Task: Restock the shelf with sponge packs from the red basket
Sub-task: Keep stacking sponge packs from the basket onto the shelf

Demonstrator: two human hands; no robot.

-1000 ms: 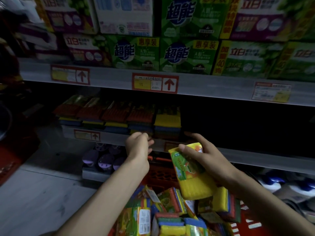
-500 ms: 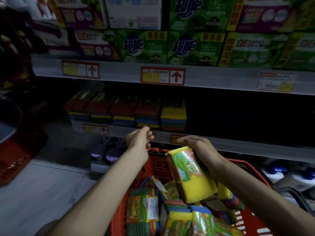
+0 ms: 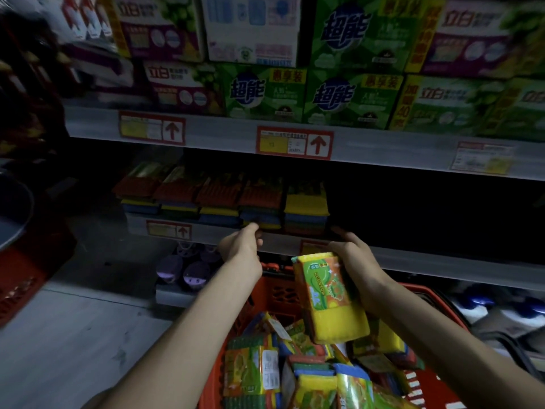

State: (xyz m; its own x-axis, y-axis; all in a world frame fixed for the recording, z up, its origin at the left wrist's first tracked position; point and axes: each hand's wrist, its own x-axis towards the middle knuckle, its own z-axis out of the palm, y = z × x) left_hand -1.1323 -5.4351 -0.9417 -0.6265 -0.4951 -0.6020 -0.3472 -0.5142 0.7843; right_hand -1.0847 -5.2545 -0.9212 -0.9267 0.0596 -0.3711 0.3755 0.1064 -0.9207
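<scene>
My right hand grips a yellow sponge pack by its top end, above the red basket, just in front of the middle shelf's edge. My left hand holds nothing; its loosely curled fingers reach the shelf lip below a row of stacked sponge packs. Several more sponge packs fill the basket. To the right of the row the shelf is dark.
Boxes of detergent fill the upper shelf above red price tags. Purple items sit on the bottom shelf. Another red crate stands on the grey floor at left. White bottles lie at lower right.
Both hands rose slightly toward the middle shelf. The right hand tipped the yellow pack more upright. The view shifted down, showing more of the basket.
</scene>
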